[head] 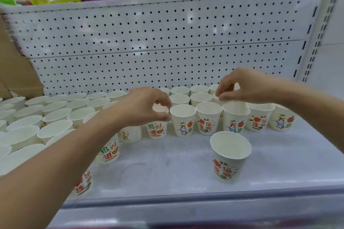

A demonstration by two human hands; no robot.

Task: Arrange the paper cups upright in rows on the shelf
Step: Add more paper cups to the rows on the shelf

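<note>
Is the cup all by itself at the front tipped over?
No, the lone cup stands upright on the shelf, its open mouth facing up.

Upright paper cups on white shelf

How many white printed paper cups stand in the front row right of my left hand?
5, side by side: first cup, second cup, third cup, fourth cup, fifth cup; the right forearm may hide more.
</note>
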